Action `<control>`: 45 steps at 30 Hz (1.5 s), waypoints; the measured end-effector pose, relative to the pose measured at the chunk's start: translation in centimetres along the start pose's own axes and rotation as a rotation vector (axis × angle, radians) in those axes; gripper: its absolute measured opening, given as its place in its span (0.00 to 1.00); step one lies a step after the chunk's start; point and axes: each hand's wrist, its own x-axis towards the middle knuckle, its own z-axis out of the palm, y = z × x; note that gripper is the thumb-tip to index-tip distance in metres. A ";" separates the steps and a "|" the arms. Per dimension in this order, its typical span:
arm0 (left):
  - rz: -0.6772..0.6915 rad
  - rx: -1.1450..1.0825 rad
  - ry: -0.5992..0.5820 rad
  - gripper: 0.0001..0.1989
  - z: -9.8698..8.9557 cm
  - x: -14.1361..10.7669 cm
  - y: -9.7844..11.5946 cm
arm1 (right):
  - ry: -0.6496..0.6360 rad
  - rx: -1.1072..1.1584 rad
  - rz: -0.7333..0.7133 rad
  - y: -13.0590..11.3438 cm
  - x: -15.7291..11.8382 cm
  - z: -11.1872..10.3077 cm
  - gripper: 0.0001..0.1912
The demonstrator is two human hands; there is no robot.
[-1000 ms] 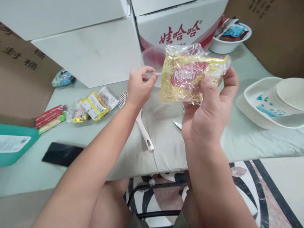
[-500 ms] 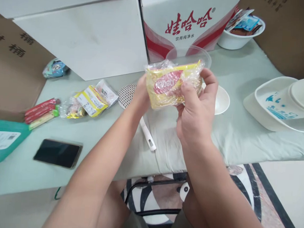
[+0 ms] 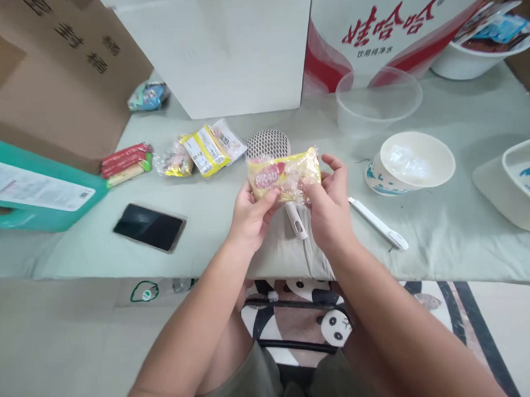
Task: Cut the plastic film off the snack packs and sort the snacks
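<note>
A yellow snack packet (image 3: 287, 175) of crinkly clear plastic, with a pink-red oval label, is held up in front of me. My left hand (image 3: 251, 216) grips its left lower edge, thumb across the front. My right hand (image 3: 331, 208) pinches its right side, thumb on the front and the forefinger raised behind. Beneath the packet lies a white slotted skimmer (image 3: 268, 143); its handle (image 3: 296, 221) shows between my wrists. To the right of my right hand rests a white utility knife (image 3: 378, 223). What is inside the packet cannot be made out.
A paper bowl (image 3: 409, 160), a clear plastic bowl (image 3: 379, 104) and a white tub (image 3: 513, 187) stand right. A white bowl of packets (image 3: 465, 63) is at the back. Left are a phone (image 3: 150, 226), snack packets (image 3: 208, 150), red sausages (image 3: 126, 162) and a green jug (image 3: 43, 185).
Both hands have lowered the packet toward me, and my left hand now shows at its front lower edge. The view has shifted, bringing the paper bowl and utility knife into sight.
</note>
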 end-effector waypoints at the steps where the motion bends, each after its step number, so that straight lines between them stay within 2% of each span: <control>1: 0.022 -0.022 0.006 0.28 -0.2 0.3 -0.2 | -0.005 0.054 0.052 0.0 -0.1 0.1 0.27; 4: 0.091 -0.104 -0.014 0.29 -0.4 0.9 -0.4 | -0.031 0.206 0.163 -0.3 -0.3 0.4 0.29; 6: 0.077 -0.129 -0.092 0.32 -0.2 1.0 -0.3 | -0.049 0.244 0.188 -0.7 -0.4 0.8 0.27; 9: 0.053 -0.114 -0.196 0.45 0.1 0.8 0.0 | -0.035 0.247 0.227 -1.1 -0.4 1.4 0.27; 12: 0.090 -0.063 -0.181 0.58 0.1 0.7 -0.1 | -0.038 0.203 0.255 -1.4 -0.7 1.6 0.28; 14: 0.115 -0.020 -0.156 0.61 0.1 0.8 -0.4 | -0.038 0.153 0.264 -1.6 -1.2 1.2 0.26; 17: 0.191 0.045 -0.136 0.56 0.0 1.0 -1.1 | -0.021 -0.017 0.225 -1.8 -2.0 -0.6 0.17; 21: 0.218 0.191 -0.172 0.36 -0.1 1.2 -1.8 | 0.090 -0.463 0.010 -2.0 -2.4 -4.5 0.10; 23: 0.209 0.249 -0.192 0.31 0.0 1.4 -1.9 | 0.141 -0.672 -0.073 -1.7 -2.4 -6.5 0.08; 27: 0.201 0.289 -0.207 0.27 0.2 1.7 -2.3 | 0.078 -0.883 -0.089 -0.2 -2.6 -9.3 0.09; 32: 0.244 0.374 -0.209 0.22 0.4 2.3 -3.3 | 0.023 -1.007 -0.112 1.0 -3.2 -11.2 0.12; 36: 0.210 0.385 -0.264 0.27 0.6 2.6 -3.7 | 0.046 -1.164 -0.038 0.8 -3.7 -12.2 0.14; 38: 0.230 0.409 -0.290 0.29 0.8 2.6 -3.8 | 0.017 -1.213 0.046 0.8 -3.8 -12.7 0.13; 41: 0.329 0.514 -0.288 0.24 0.9 2.6 -3.8 | -0.041 -1.194 0.133 0.8 -3.6 -13.3 0.12; 43: 0.448 0.622 -0.276 0.19 0.8 2.7 -3.8 | -0.020 -1.074 0.145 0.6 -3.3 -13.2 0.11; 45: 0.564 0.741 -0.282 0.15 0.6 2.6 -3.7 | 0.009 -0.800 0.159 -0.1 -3.2 -12.7 0.10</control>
